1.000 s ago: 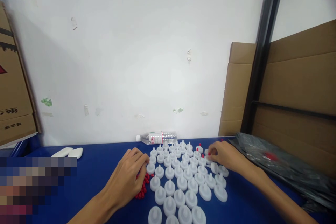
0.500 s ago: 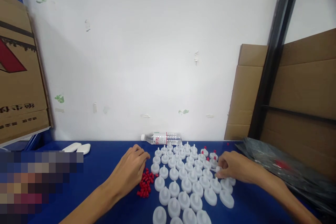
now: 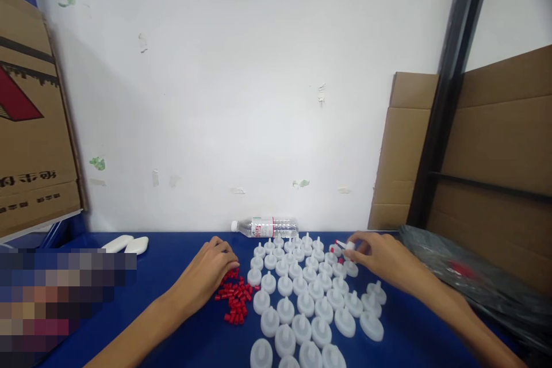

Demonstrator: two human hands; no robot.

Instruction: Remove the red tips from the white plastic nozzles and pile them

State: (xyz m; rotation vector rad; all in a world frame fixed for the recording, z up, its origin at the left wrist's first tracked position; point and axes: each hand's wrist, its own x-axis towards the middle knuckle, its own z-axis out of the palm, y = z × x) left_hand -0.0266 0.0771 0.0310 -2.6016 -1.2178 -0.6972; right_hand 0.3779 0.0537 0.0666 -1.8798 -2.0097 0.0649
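Observation:
Many white nozzle caps [image 3: 306, 303] with upright spouts stand close together on the blue table. A few at the far right have red tips. My right hand [image 3: 371, 250] pinches a white nozzle cap [image 3: 345, 245] between thumb and fingers, its spout tilted toward the left, above the far-right caps. My left hand [image 3: 211, 267] rests over the far end of a pile of small red caps [image 3: 235, 299], left of the white ones. Its fingers are curled together and downward; whatever is at the fingertips is hidden.
A clear plastic bottle [image 3: 269, 227] lies against the white wall. Two white oval pieces [image 3: 137, 245] lie at the back left. A dark plastic bag [image 3: 448, 276] covers the right side. Cardboard [image 3: 401, 149] stands at the right, and a printed box [image 3: 34, 126] at the left.
My right hand has moved up and away, lifting the white nozzle cap and tilting its spout leftward. My left hand has shifted left over the red pile, uncovering more red caps.

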